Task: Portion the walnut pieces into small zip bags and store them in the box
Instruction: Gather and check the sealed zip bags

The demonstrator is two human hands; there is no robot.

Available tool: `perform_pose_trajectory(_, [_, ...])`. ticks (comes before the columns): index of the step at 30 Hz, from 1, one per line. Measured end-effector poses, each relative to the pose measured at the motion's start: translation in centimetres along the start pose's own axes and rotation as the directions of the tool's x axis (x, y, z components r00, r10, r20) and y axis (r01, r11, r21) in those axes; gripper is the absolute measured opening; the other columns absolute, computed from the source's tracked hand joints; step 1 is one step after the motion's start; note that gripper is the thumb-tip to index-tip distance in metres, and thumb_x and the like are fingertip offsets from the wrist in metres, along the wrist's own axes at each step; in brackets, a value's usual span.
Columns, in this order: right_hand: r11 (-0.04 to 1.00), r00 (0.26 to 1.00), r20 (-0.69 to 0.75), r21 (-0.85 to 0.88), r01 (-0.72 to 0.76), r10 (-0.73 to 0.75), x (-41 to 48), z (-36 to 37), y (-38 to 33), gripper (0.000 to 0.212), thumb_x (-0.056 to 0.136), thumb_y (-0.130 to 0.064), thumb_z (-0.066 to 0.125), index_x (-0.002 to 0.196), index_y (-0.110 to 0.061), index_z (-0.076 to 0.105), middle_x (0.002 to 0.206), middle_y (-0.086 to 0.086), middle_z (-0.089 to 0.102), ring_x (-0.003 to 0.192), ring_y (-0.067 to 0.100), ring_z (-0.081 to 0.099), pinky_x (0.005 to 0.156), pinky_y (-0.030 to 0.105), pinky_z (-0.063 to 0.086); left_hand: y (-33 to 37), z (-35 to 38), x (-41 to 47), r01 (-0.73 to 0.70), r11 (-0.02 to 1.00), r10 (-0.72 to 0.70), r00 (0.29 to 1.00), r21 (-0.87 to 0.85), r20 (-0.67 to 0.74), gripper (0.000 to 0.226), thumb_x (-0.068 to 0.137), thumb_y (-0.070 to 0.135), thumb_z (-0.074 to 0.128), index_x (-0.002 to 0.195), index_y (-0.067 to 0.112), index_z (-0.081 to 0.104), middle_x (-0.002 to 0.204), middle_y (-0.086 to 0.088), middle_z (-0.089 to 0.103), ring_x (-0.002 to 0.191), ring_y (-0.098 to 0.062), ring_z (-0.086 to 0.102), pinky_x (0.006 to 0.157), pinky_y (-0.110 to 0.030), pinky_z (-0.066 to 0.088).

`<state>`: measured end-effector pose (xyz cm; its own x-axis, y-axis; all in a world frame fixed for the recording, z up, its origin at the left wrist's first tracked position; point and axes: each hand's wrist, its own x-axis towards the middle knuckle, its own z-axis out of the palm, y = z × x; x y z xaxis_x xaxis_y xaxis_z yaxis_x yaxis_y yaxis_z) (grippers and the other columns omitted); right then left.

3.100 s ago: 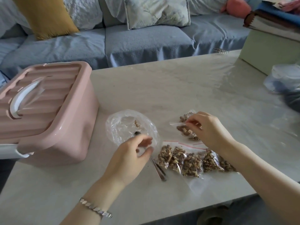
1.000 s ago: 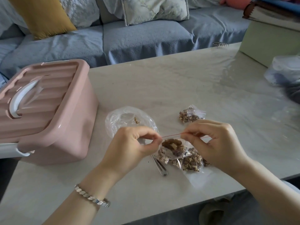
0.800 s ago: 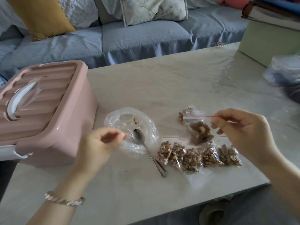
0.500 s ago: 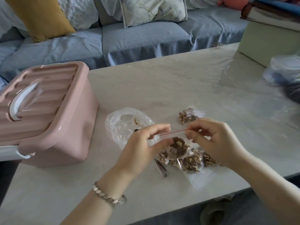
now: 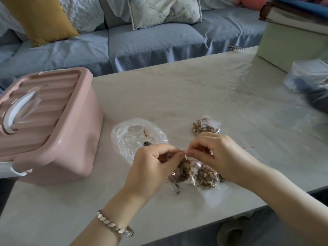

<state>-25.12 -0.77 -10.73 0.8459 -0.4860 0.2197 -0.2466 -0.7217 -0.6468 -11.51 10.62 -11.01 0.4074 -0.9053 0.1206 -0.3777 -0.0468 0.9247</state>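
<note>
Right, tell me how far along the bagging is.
Done: filled bags lie on the table, a lone bag apart; the big bag is almost empty. In hand: the left hand and right hand pinch the top of a fresh bag. Left: sealing it, then moving all into the box, lid on.

Pink box (image 5: pixel 53 125), brown walnuts (image 5: pixel 205 175), blue sofa (image 5: pixel 150 43), yellow cushion (image 5: pixel 44 16).

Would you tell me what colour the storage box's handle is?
White handle on the pink box, clearest in the head view.
</note>
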Motion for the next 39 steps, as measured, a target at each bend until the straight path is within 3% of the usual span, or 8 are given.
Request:
perform_pose_trajectory(7, [1.000,0.999,-0.038,0.003,-0.017,0.017,-1.6,-1.0,1.5,0.024,0.082,-0.043,0.058,0.077,-0.020,0.065,0.071,-0.013,0.057,0.072,0.001,0.053,0.062,0.007,0.039,-0.2,0.5,0.4,0.067,0.993,-0.065,0.998,-0.099,0.019,0.011,0.075,0.007,0.074,0.071,0.017,0.076,0.068,0.002,0.073,0.066,-0.013,0.069,0.064,-0.021,0.054])
perform_pose_trajectory(11, [0.990,0.978,-0.161,-0.007,-0.139,0.136,-2.9,-3.3,4.5,0.009,0.079,-0.028,0.068,0.071,-0.031,0.063,0.071,-0.018,0.064,0.072,-0.004,0.058,0.066,0.007,0.042,-1.9,-1.2,1.3,0.160,0.949,-0.215,0.959,-0.271,-0.184,0.017,0.074,0.004,0.071,0.061,0.015,0.074,0.065,-0.004,0.073,0.059,-0.012,0.068,0.057,-0.018,0.053])
perform_pose_trajectory(14, [0.970,0.932,-0.273,0.108,-0.218,0.240,-3.8,-4.3,5.8,0.026,0.077,-0.016,0.072,0.071,-0.039,0.061,0.075,-0.031,0.065,0.073,-0.005,0.062,0.068,0.002,0.042,-2.6,-1.5,1.6,0.192,0.940,-0.251,0.949,-0.282,-0.191,0.016,0.073,0.006,0.071,0.062,0.016,0.075,0.066,-0.005,0.073,0.060,-0.014,0.069,0.058,-0.020,0.055])
perform_pose_trajectory(19, [0.890,0.945,0.070,0.321,-0.323,0.318,-2.0,-1.5,4.0,0.038,0.064,-0.042,0.071,0.097,-0.045,0.054,0.091,-0.021,0.067,0.085,-0.007,0.063,0.075,0.009,0.048,-1.6,2.4,2.4,0.205,0.968,-0.209,0.978,-0.141,-0.009,0.015,0.070,0.009,0.077,0.060,0.020,0.074,0.062,0.000,0.072,0.059,-0.015,0.067,0.062,-0.029,0.056])
perform_pose_trajectory(25, [0.837,0.914,-0.035,0.416,-0.355,0.405,-1.1,0.4,6.0,0.017,0.075,-0.008,0.074,0.072,-0.024,0.068,0.060,-0.009,0.068,0.054,-0.001,0.060,0.055,0.012,0.046,-1.2,4.5,3.3,0.211,0.975,-0.208,0.977,-0.068,0.047,0.009,0.073,0.013,0.077,0.074,0.018,0.070,0.066,0.001,0.071,0.062,-0.012,0.067,0.063,-0.024,0.055])
perform_pose_trajectory(28, [0.844,0.867,-0.035,0.250,-0.474,0.498,-1.6,1.8,8.2,0.017,0.078,-0.012,0.072,0.071,-0.026,0.066,0.060,-0.013,0.065,0.051,-0.006,0.056,0.057,0.010,0.044,-2.1,4.3,3.0,0.206,0.978,-0.206,0.979,0.034,-0.006,0.017,0.078,0.015,0.073,0.090,0.022,0.064,0.076,0.013,0.068,0.069,0.001,0.064,0.067,-0.010,0.050])
perform_pose_trajectory(35, [0.860,0.858,-0.078,-0.015,-0.510,0.507,-0.9,1.9,9.8,0.021,0.084,-0.015,0.063,0.105,-0.015,0.066,0.080,-0.014,0.058,0.071,0.005,0.053,0.063,0.005,0.039,-3.6,3.7,0.5,0.176,0.962,-0.183,0.983,0.208,0.015,0.031,0.083,0.012,0.065,0.075,0.041,0.059,0.077,0.017,0.069,0.072,0.005,0.062,0.067,-0.006,0.045])
perform_pose_trajectory(39, [0.842,0.834,-0.235,-0.096,-0.531,0.499,2.4,-0.6,11.9,0.034,0.087,-0.017,0.059,0.120,-0.010,0.056,0.117,0.008,0.058,0.105,0.021,0.053,0.092,0.031,0.044,-3.8,3.1,0.0,0.184,0.957,-0.191,0.981,0.223,0.013,0.030,0.084,0.013,0.065,0.077,0.041,0.060,0.077,0.015,0.070,0.072,0.004,0.062,0.067,-0.007,0.046])
